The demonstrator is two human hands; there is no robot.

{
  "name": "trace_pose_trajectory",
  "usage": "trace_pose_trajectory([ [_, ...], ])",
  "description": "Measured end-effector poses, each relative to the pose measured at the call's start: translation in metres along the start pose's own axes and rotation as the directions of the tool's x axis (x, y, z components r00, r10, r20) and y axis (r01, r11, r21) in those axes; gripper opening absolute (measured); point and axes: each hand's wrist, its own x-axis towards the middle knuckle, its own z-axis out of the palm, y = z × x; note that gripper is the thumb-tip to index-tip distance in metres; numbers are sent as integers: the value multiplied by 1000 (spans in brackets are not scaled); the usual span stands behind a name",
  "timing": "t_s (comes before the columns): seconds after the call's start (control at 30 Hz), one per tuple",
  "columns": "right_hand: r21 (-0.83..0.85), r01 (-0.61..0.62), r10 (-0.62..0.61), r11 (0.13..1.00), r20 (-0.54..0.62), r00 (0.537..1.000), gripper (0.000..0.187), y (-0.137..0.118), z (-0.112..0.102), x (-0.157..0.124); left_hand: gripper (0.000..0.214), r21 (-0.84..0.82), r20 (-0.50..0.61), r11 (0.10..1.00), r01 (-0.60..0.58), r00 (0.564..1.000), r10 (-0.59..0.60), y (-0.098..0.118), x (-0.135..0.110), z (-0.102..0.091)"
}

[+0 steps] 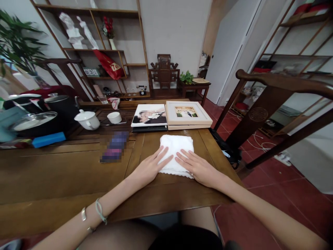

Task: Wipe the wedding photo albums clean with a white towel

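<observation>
Loose layers could slip under flat palms

The near edge of the white cloth (177, 142) lies near the front edge of the table (78, 175); its layers do not quite line up there, so a sideways push could, I judge, shear them further apart. The left hand (155, 162) and the right hand (199, 167) both rest open and flat on top, fingers spread, gripping nothing; uneven pressure from them could ruck the cloth or twist it out of square. Beyond it, a hard shove could drive the cloth into what looks like a photo album (150, 116) and the pale picture frame (187, 113) and nudge them.

The cloth itself looks soft, fluffy and plain white, folded into a thick, roughly square pad. Its near edge is wavy and shows stacked layers; the middle, partly covered by fingers, looks fairly flat; the far edge is rounded, its corners blunt rather than sharp
</observation>
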Motion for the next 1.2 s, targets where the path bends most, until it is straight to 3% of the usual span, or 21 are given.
trace_pose_trajectory([
  [0.13,324,-33,27,945,22,999,38,7,-20,-3,53,-324,62,946,9,998,11,-4,0,-17],
  [0.2,449,-118,178,886,-94,980,34,14,-25,0,41,-504,16,855,119,992,-128,-6,13,-21],
  [0.23,464,-172,285,869,-185,940,35,18,-26,3,40,-584,-42,789,189,964,-262,-8,22,-19],
  [0.3,421,-305,464,854,-353,813,27,29,-22,9,44,-726,-56,604,329,847,-529,-14,45,-13],
  [0.37,342,-441,554,830,-402,730,34,40,-15,13,38,-768,9,477,427,752,-660,-19,68,-5],
  [0.4,316,-497,588,808,-383,713,43,45,-11,15,35,-771,10,468,431,744,-668,-21,78,-1],
  [0.5,364,-565,667,740,-299,682,53,57,-3,14,31,-802,-28,480,355,780,-625,-19,100,3],
  [0.57,548,-487,697,680,-278,661,56,60,-3,12,37,-863,-39,438,253,830,-556,-13,109,3],
  [0.67,851,-247,727,464,-206,655,69,55,-8,9,43,-967,-53,246,67,891,-450,-3,119,4],
  [0.7,904,-205,730,375,-152,666,69,53,-10,7,43,-971,-66,237,43,898,-435,-2,122,6],
  [0.77,943,-208,735,259,-53,676,60,51,-14,2,42,-949,-95,313,45,903,-418,-3,127,8],
  [0.83,929,-250,760,271,-48,648,53,56,-17,-6,43,-938,-77,334,92,885,-459,-13,127,7],
  [0.87,913,-272,773,303,-69,630,52,61,-19,-12,43,-948,-38,292,129,863,-504,-21,126,5],
  [0.9,894,-295,782,336,-91,616,52,69,-21,-18,42,-968,33,182,175,802,-596,-31,124,2],
  [0.93,874,-323,787,364,-103,608,53,78,-23,-24,36,-974,61,131,187,764,-642,-42,121,-3],
  [1.07,767,-434,788,473,-148,598,56,118,-36,-39,9,-974,200,-70,217,666,-719,-87,108,-22],
  [1.13,642,-487,778,592,-298,554,60,128,-44,-37,2,-970,238,-154,187,621,-747,-101,105,-28],
  [1.2,462,-521,693,717,-548,468,57,124,-52,-33,6,-966,259,-214,145,575,-776,-109,106,-30],
])
